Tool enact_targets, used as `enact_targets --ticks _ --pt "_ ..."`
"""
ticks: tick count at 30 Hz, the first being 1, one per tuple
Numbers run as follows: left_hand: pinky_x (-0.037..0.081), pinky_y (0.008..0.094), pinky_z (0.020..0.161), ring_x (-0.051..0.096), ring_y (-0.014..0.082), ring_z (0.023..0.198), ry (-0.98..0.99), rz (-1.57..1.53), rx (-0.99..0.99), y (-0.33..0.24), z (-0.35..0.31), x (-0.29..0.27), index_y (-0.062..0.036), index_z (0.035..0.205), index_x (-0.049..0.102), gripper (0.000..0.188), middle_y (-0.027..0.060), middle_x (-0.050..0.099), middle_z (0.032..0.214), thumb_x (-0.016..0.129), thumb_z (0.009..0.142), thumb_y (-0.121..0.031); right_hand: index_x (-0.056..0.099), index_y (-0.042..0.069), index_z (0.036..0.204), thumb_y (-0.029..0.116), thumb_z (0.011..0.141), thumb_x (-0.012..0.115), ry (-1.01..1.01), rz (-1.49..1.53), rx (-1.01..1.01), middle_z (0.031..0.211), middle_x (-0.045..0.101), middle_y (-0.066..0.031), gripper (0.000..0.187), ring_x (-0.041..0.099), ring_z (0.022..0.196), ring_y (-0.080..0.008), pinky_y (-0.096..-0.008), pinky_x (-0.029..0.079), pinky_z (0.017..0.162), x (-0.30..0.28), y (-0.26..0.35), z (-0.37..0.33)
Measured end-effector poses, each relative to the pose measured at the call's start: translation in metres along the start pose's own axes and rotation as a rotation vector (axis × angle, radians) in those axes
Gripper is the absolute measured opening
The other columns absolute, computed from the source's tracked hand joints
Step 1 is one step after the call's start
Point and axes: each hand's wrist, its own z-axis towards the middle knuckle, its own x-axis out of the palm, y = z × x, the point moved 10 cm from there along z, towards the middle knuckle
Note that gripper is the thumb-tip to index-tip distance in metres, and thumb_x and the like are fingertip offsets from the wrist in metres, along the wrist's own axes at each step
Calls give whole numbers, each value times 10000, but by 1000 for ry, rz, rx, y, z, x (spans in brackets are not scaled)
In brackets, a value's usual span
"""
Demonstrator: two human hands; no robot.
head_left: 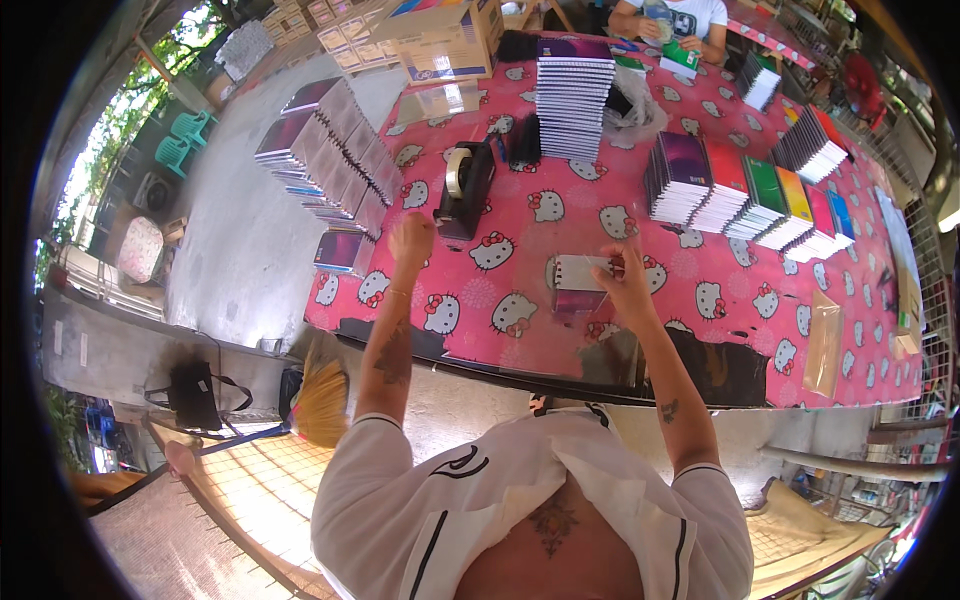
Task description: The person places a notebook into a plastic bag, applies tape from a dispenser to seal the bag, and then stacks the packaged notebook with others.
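Note:
My left hand (412,240) is closed beside the front end of a black tape dispenser (466,190), which carries a roll of tape. Whatever its fingers pinch is too small to make out. Nearer the table's front edge lies a small spiral notebook bundle (580,303), white along the top and purple on the side facing me. My right hand (627,284) grips the bundle at its right end, thumb and fingers bent over the edge. Clear plastic film seems to lie around and under the bundle, though its outline is hard to see.
Tall notebook stacks stand at the left table edge (330,160) and the back middle (575,100). Coloured notebook rows (735,190) fill the right. A cardboard box (445,45) sits at the back. Across the table a person (680,30) handles a green notebook. A broom (322,400) leans below.

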Motion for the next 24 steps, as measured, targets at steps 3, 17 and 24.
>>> enact_targets --ticks 3,17,24 --pt "550 444 636 709 328 738 84 273 238 -84 7 -28 -48 887 735 260 144 731 822 699 864 -305 572 62 1186 148 839 757 -58 33 -13 1101 507 -110 403 548 946 -216 -343 478 826 -11 -8 -1" --pt "479 370 645 617 231 639 1138 100 975 -319 -70 111 -86 763 632 494 30 630 683 692 862 -566 540 47 1217 144 865 771 18 396 127 1138 499 -70 432 516 1032 -161 -323 468 893 1 -14 -3" --pt "528 395 750 639 255 867 1279 -434 483 -259 -74 147 -84 1087 658 549 58 657 935 673 885 -594 531 53 1257 104 898 738 -12 553 103 1166 496 -53 419 501 1078 -139 -282 445 940 13 -12 -11"
